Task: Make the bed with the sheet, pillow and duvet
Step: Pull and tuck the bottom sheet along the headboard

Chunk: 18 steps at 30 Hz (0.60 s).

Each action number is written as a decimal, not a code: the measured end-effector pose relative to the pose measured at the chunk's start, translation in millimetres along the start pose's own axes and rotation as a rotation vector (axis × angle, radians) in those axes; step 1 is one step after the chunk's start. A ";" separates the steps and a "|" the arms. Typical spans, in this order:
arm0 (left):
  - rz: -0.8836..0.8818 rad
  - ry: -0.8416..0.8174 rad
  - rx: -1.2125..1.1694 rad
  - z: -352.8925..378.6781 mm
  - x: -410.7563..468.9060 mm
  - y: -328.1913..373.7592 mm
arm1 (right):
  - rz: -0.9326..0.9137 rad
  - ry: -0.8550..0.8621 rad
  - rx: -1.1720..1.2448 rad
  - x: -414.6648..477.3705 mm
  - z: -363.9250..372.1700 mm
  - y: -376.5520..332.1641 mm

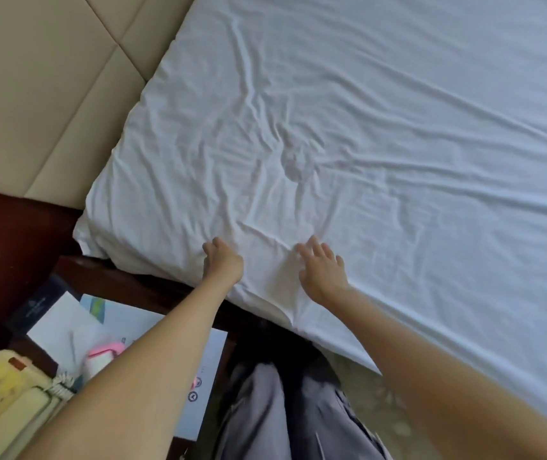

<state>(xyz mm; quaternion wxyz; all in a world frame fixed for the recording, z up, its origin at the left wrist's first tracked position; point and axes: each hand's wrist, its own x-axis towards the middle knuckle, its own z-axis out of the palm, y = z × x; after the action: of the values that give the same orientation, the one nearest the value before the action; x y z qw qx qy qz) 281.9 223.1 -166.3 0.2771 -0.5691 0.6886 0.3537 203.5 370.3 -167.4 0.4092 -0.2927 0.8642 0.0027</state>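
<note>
creased white fabric sheet [365, 144] running long twd upper right, far edges cut off, right hand [323, 272] flat, fingers spread, left hand [223, 262] curled at edge, grip unclear

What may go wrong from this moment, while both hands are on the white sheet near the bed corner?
1. The sheet is heavily creased near the corner; the flat right hand may only push the creases toward the middle.
2. Papers and a pink object lie under the left forearm; a backward pull of the left hand might sweep them off.
</note>
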 end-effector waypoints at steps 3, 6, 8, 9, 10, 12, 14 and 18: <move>-0.048 0.193 -0.120 10.4 10.1 -18.7 | 0.012 0.146 -0.072 2.3 12.3 -5.9; -0.166 0.314 -0.288 11.5 27.9 -32.5 | 0.017 0.224 -0.082 13.9 16.2 -10.0; -0.260 0.327 -0.464 8.8 40.7 -40.1 | -0.009 0.249 -0.109 22.7 19.1 -10.6; -0.297 0.319 -0.560 8.4 48.8 -45.2 | -0.024 0.252 -0.120 26.7 20.7 -10.2; -0.331 0.316 -0.625 8.6 58.0 -52.4 | -0.035 0.249 -0.124 29.6 21.9 -9.8; -0.354 0.330 -0.598 8.4 69.2 -66.4 | -0.051 0.243 -0.127 32.9 21.7 -8.5; -0.290 0.348 -0.482 8.3 72.2 -75.2 | -0.067 0.226 -0.116 34.1 18.4 -6.7; -0.205 0.354 -0.514 8.5 68.8 -84.9 | -0.115 0.135 -0.071 27.8 8.3 -5.5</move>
<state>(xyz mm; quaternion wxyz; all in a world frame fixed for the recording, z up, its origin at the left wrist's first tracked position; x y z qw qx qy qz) 351.3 180.9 -239.9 0.0345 -0.7395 0.5532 0.3819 198.5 353.8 -191.2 0.3387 -0.3559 0.8709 -0.0099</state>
